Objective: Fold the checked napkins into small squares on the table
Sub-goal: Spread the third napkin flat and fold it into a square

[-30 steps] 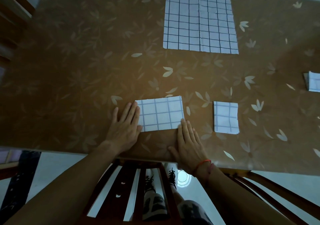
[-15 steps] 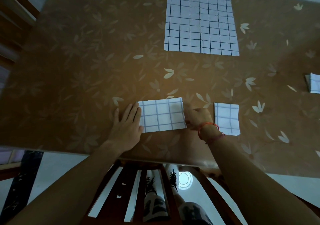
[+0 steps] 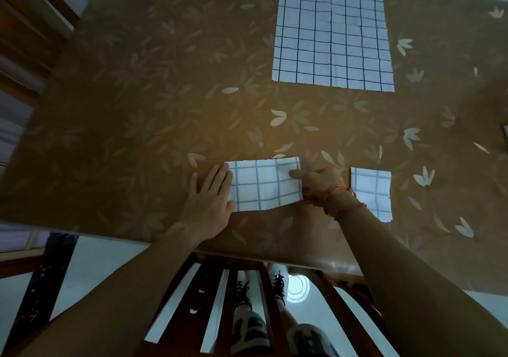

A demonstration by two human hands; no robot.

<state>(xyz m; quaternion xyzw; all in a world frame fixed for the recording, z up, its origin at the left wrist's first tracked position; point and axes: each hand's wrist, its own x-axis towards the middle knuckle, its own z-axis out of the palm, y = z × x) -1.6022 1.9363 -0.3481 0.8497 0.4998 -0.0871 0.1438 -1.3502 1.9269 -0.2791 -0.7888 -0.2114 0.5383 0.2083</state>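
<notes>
On the leaf-patterned table (image 3: 137, 109), your biggest piece of work is untouched: the unfolded checked napkin (image 3: 332, 32) lies spread flat at the far side, well apart from both hands. The folded napkin strip (image 3: 264, 184) near the front edge is part-way there. It is a rectangle, and I judge it needs one more fold, right end over left, to become a square. The small folded square (image 3: 371, 191) just beside your right wrist looks finished. The strip lies between your hands. Your left hand (image 3: 209, 200) is flat with straight fingers, its tips resting on the strip's left end. Your right hand (image 3: 316, 183) pinches the strip's right end.
</notes>
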